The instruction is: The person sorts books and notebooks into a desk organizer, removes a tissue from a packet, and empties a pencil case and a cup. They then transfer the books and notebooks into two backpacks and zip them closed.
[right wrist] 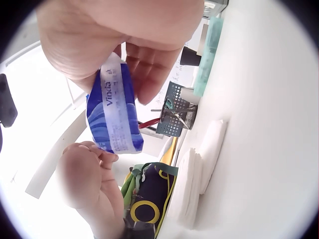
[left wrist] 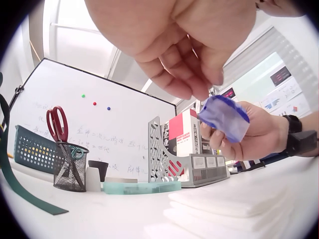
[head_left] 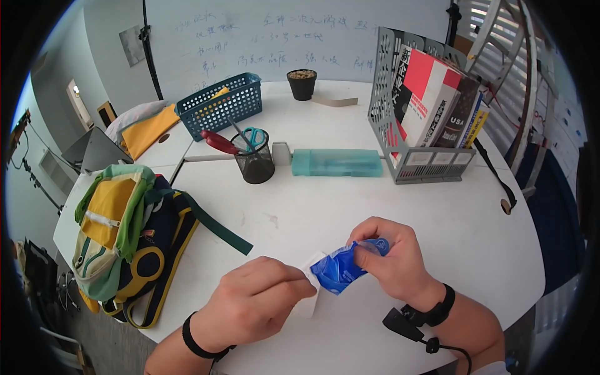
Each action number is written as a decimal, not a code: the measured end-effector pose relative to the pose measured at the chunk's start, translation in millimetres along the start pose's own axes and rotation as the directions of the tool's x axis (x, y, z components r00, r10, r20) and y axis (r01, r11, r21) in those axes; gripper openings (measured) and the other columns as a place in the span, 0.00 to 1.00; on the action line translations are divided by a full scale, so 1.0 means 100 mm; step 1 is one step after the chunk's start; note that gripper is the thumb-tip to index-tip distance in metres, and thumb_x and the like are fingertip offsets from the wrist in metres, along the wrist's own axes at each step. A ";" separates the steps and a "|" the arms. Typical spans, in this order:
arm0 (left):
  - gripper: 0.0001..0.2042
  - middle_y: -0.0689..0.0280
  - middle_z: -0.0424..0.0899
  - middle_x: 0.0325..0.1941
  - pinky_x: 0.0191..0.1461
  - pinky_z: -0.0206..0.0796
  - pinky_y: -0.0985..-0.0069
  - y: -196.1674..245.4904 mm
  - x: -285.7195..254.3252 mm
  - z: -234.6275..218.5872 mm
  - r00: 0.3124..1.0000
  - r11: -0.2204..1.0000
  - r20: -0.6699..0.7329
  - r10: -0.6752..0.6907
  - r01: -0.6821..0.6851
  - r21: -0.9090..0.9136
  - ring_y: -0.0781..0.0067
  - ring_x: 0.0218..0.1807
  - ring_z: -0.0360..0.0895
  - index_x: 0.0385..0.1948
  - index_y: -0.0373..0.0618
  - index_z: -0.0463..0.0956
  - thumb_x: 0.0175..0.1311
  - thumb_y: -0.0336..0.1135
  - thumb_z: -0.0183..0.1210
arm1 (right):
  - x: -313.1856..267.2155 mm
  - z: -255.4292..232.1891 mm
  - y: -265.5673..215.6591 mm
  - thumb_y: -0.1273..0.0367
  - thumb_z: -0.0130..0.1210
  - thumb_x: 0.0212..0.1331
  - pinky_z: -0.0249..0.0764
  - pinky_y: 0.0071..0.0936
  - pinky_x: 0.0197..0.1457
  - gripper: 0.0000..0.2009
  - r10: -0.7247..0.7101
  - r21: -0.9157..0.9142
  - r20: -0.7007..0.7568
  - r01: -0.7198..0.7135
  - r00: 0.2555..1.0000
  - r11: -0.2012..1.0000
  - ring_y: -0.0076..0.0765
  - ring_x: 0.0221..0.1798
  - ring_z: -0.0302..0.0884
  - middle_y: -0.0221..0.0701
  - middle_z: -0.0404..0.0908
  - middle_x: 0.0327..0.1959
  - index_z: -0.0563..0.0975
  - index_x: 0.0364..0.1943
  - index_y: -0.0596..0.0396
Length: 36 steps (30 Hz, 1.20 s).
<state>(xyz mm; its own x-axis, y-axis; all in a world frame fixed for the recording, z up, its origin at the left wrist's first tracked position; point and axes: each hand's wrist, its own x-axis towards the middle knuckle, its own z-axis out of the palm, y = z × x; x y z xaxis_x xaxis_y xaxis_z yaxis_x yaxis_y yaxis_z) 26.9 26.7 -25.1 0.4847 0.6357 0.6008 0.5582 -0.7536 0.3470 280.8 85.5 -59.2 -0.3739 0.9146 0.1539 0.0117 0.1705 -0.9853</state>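
Note:
My right hand (head_left: 394,259) grips a crumpled blue plastic tissue packet (head_left: 339,270) between thumb and fingers, above the table. "Vinda" is printed on a pale band of the packet (right wrist: 115,107) in the right wrist view. My left hand (head_left: 256,300) comes in from the other side, its thumb and fingertips pinching the packet's near end. In the left wrist view those fingertips (left wrist: 212,89) meet at the packet's upper corner. White folded tissues (left wrist: 219,214) lie stacked on the table under the hands, partly hidden in the head view.
A green, yellow and navy backpack (head_left: 134,244) lies at the left, its strap (head_left: 215,222) reaching inward. Behind stand a mesh pen cup (head_left: 255,164), a teal case (head_left: 337,162), a blue basket (head_left: 220,103), a small pot (head_left: 302,87) and a grey book rack (head_left: 431,159).

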 end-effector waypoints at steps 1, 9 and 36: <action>0.14 0.65 0.88 0.36 0.38 0.81 0.74 0.01 0.01 0.01 1.000 1.000 0.000 0.001 -0.001 0.000 0.66 0.35 0.87 0.35 0.44 0.88 0.45 0.17 0.74 | 0.00 -0.01 0.00 0.78 0.66 0.66 0.81 0.22 0.52 0.06 -0.001 0.080 0.017 -0.001 1.000 0.997 0.19 0.45 0.81 0.27 0.86 0.41 0.83 0.44 0.58; 0.13 0.66 0.88 0.35 0.33 0.76 0.75 -0.05 0.02 0.04 0.997 0.998 -0.069 -0.018 0.013 -0.066 0.69 0.33 0.85 0.34 0.44 0.88 0.47 0.20 0.77 | -0.03 0.03 0.02 0.76 0.65 0.68 0.80 0.22 0.52 0.06 0.003 0.135 0.065 -0.012 0.998 0.991 0.19 0.45 0.81 0.27 0.85 0.42 0.82 0.46 0.59; 0.12 0.60 0.87 0.40 0.46 0.78 0.71 -0.01 0.01 0.00 0.968 0.950 -0.113 -0.223 0.190 -0.248 0.64 0.40 0.86 0.42 0.40 0.82 0.60 0.27 0.75 | -0.02 0.05 0.01 0.73 0.62 0.74 0.76 0.20 0.49 0.06 -0.069 0.158 -0.075 0.080 0.995 0.984 0.17 0.44 0.77 0.26 0.82 0.42 0.79 0.48 0.59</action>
<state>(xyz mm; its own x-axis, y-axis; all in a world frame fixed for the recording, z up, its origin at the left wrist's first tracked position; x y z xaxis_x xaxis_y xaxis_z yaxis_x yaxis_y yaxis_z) 26.6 28.2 -24.6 0.2684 0.7649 0.5855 0.4552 -0.6364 0.6227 277.3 82.5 -60.9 -0.3034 0.9256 0.2263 -0.1649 0.1828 -0.9692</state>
